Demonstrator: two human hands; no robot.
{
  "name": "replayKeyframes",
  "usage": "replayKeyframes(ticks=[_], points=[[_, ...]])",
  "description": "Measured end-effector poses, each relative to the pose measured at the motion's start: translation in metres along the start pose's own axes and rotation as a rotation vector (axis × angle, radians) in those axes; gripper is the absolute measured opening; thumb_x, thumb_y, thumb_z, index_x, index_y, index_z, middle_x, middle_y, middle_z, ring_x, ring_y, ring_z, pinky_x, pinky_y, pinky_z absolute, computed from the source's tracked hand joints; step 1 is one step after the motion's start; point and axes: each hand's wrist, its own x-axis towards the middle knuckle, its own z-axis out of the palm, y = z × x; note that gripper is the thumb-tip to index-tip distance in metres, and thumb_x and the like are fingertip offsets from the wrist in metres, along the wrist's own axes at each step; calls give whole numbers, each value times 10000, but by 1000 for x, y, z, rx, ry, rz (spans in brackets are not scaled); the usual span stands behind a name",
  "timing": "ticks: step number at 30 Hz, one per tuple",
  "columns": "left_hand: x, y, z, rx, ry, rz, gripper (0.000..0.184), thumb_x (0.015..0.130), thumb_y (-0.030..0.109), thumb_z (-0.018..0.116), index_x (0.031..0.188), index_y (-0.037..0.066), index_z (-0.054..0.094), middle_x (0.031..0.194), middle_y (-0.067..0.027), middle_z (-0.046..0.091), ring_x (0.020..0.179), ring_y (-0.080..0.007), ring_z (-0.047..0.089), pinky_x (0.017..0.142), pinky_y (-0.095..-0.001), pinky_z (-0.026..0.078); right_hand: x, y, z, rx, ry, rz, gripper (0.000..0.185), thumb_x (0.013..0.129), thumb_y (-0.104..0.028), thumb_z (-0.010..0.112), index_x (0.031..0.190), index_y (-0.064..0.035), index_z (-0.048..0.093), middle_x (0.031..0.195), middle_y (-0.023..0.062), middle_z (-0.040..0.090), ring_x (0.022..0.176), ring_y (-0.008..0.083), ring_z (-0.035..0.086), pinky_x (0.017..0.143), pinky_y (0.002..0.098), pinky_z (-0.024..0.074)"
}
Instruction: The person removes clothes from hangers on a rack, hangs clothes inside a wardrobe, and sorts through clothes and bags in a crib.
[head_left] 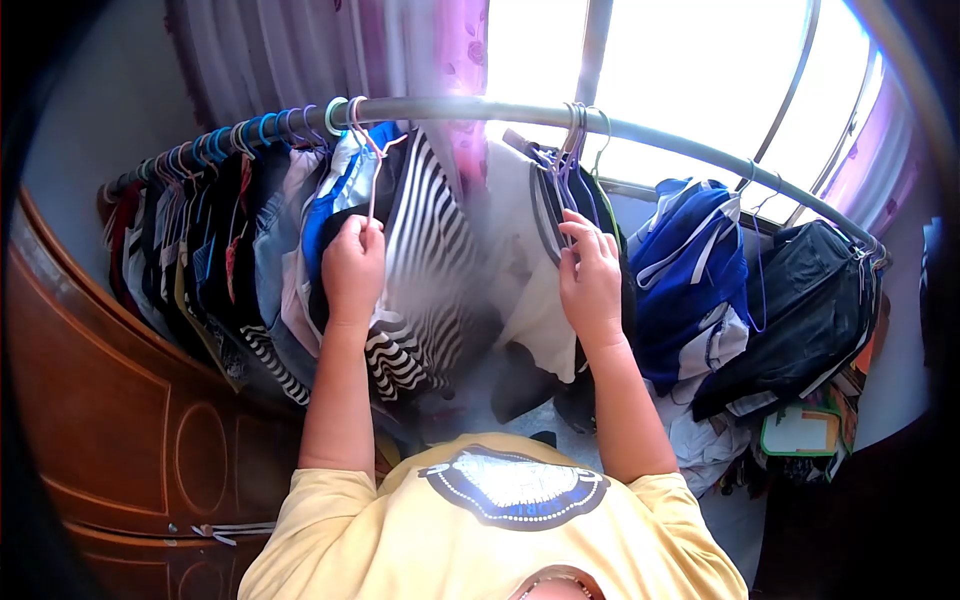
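Note:
A curved metal rail (450, 108) carries many clothes on hangers. My left hand (354, 262) is closed on the lower part of a pink hanger (375, 185), whose hook is over the rail. Just right of that hand hangs a black-and-white striped garment (430, 240). My right hand (590, 262) has its fingers bent against the edge of dark and white garments (545, 200) on purple hangers (572, 140). Its fingertips touch the cloth or hangers; which of them they grip is unclear. A gap in the row lies between my two hands.
Tightly packed clothes (215, 240) hang on the left. Blue (690, 250) and black clothes (790, 300) hang on the right, above a green-edged item (800, 430). A wooden cabinet (100, 420) stands lower left. Behind the rail are a window (690, 80) and curtains (290, 60).

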Motion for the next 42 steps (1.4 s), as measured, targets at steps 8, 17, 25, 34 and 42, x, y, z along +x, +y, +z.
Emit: replayKeyframes(ticks=[8,17,25,34,42], points=[[-11,33,8,178,229,323,264,922,119,639,1178,58,639,1154,-155,614,1062,-362,619,922,-465,504,-3,-5,-6,26,-1,53,269,925,-4,583,1189,-46,607,1173,153,712,1032,369,629,954,440,503],[-58,99,78,-519,-419,199,414,1059,270,598,1346,-29,577,1149,-145,654,1044,-219,655,933,-339,526,-7,-32,-8,58,-35,73,399,923,-34,663,1313,-58,584,1010,108,730,1051,315,616,941,413,495],[-52,91,101,-963,-567,-145,377,1024,192,657,1348,11,593,1257,-74,647,1133,-139,617,1009,-290,481,-11,-49,0,115,-65,85,377,938,-96,611,1313,-62,600,1200,159,686,1177,392,585,1108,500,377],[-73,100,44,-761,-297,247,334,1048,223,610,1338,61,642,1228,-109,596,1108,-231,607,998,-330,480,-7,-97,-7,528,-35,96,270,924,-63,681,1182,-48,603,983,102,650,945,237,654,879,347,506],[-65,81,-32,-512,-1,354,714,960,436,723,1455,-19,484,1375,-184,565,1297,-357,544,1163,-440,353,-3,-111,-63,591,-671,-162,192,800,98,621,930,-43,626,832,103,637,760,271,662,702,347,532]])
